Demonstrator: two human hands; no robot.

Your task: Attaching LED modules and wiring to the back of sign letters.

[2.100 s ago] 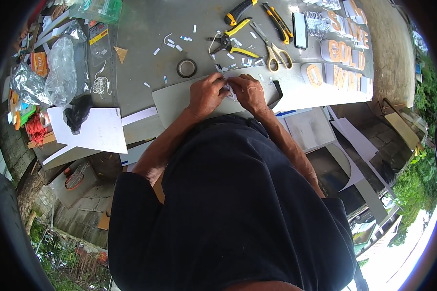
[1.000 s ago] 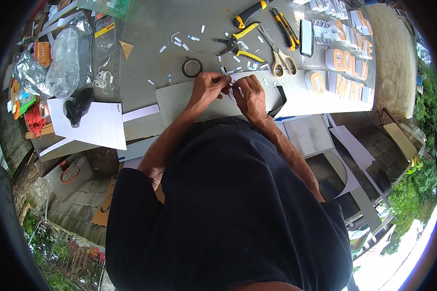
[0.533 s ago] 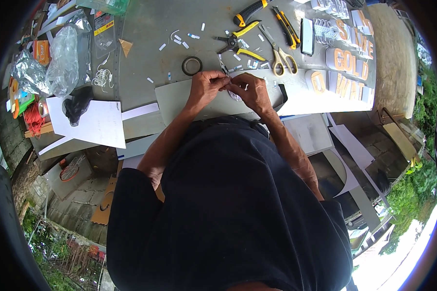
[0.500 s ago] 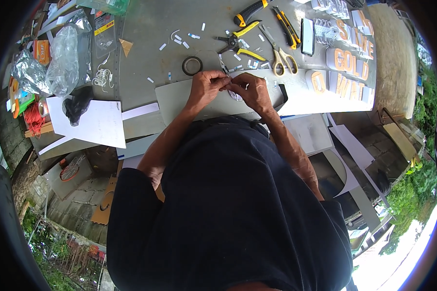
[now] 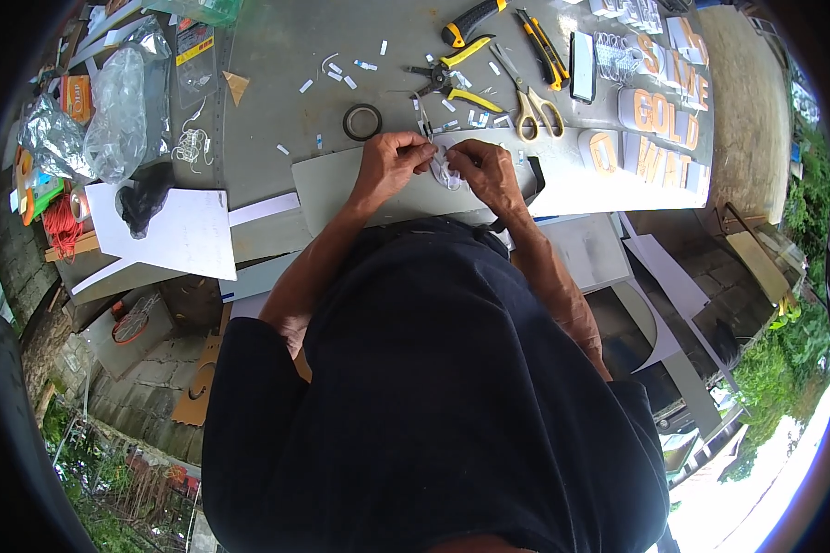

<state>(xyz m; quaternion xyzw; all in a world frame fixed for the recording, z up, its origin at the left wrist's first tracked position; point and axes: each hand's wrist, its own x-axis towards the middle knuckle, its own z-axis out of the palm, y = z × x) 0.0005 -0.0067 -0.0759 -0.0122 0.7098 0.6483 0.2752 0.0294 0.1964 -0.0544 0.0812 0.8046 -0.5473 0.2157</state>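
Observation:
My left hand point(image 5: 395, 166) is closed in a pinch, thumb against fingertips, above a grey-white sheet point(image 5: 327, 184). Facing it, my right hand point(image 5: 489, 177) is pinched too, a small gap away. What sits in either pinch is too small to make out. A loose white bundle point(image 5: 448, 171), looking like coiled thin wire, lies between the two hands and touches or nearly touches the right fingertips. Just beyond my left fingertips a slim pointed tool point(image 5: 423, 118) sticks up. Past the hands lie a black tape roll point(image 5: 362, 122), yellow-handled wire strippers point(image 5: 452, 81) and scissors point(image 5: 533, 109).
Small white strips point(image 5: 365, 65) are scattered over the grey table. A yellow-black cutter point(image 5: 544, 51) and a phone point(image 5: 582, 66) lie at the far right, near raised letter pieces point(image 5: 659, 115). Plastic bags point(image 5: 120, 115) and a white sheet point(image 5: 189, 230) are at left.
My hands, which were together at the fingertips, have drawn apart. The right has moved slightly right, and more of the white bundle shows between them.

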